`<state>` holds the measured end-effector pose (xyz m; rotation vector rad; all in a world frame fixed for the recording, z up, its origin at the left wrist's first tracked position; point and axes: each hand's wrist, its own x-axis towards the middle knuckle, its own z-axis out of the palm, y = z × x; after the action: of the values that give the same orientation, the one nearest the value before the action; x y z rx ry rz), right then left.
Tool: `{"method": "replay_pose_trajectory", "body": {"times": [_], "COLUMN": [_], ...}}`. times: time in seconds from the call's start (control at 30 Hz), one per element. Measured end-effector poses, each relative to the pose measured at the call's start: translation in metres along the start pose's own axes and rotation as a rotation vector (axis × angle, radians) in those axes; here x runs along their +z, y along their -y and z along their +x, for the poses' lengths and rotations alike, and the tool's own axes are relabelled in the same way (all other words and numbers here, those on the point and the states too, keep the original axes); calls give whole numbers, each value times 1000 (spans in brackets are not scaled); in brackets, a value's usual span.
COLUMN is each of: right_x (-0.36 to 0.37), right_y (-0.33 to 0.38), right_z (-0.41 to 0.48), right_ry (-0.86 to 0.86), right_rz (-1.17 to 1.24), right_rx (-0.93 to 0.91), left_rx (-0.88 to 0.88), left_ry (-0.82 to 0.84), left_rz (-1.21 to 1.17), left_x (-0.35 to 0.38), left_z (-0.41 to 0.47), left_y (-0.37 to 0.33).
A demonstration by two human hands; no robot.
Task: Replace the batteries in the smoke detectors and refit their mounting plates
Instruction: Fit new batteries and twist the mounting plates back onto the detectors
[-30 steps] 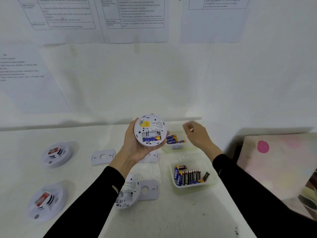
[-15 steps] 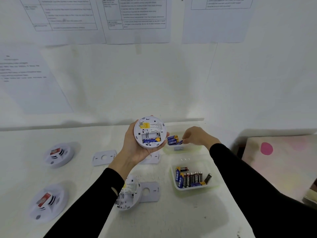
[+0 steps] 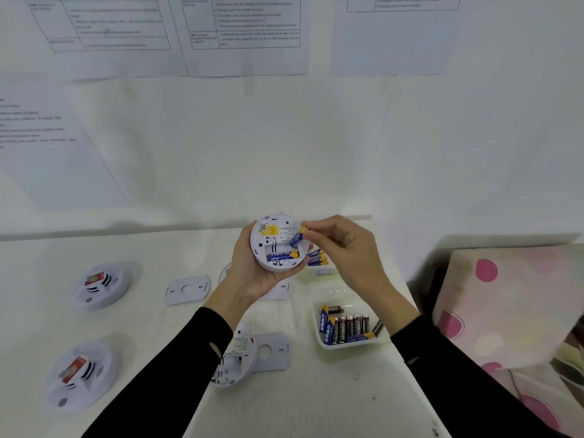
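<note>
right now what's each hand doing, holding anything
Left hand: closed around the smoke detector, its back facing up.
Right hand: fingertips pinching a blue battery over the detector's open compartment.

The smoke detector (image 3: 279, 245) in hand looks like smooth white plastic with a matt finish. The battery (image 3: 296, 239) has a glossy blue and gold wrap. The near tray (image 3: 317, 330) is translucent plastic. Paper sheets (image 3: 246, 33) hang on the far wall, and the table (image 3: 316, 399) is matt white, scuffed.

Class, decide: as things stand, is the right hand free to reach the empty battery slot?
Probably yes: the right hand pinches a battery just above the held detector, nothing between.
</note>
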<state>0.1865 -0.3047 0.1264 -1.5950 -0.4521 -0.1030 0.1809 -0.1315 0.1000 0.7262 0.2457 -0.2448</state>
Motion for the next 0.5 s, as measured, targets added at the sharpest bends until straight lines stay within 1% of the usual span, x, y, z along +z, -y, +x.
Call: {"method": "replay_pose_trajectory", "body": {"times": [0.1, 0.2, 0.27, 0.33, 0.4, 0.43, 0.5], "right_x": [10, 18, 20, 19, 18, 17, 16], "right_y": [-3, -5, -4, -3, 2, 4, 6], "right_z": [0, 2, 7, 16, 24, 29, 39], "right_ry": [42, 83, 132, 243, 403, 472, 542], "right_rz": [-68, -106, -179, -269, -307, -362, -556], "right_rx": [-65, -81, -131, -157, -81, -62, -95], "left_rx": [-8, -17, -39, -58, -76, -89, -110], "left_ry": [7, 5, 20, 17, 13, 14, 20], "left_rz": [-32, -44, -37, -43, -57, -65, -73], "left_x": [1, 0, 0, 0, 0, 0, 1], "left_z": [0, -2, -3, -3, -3, -3, -3], "left_y": [3, 4, 5, 6, 7, 8, 8]}}
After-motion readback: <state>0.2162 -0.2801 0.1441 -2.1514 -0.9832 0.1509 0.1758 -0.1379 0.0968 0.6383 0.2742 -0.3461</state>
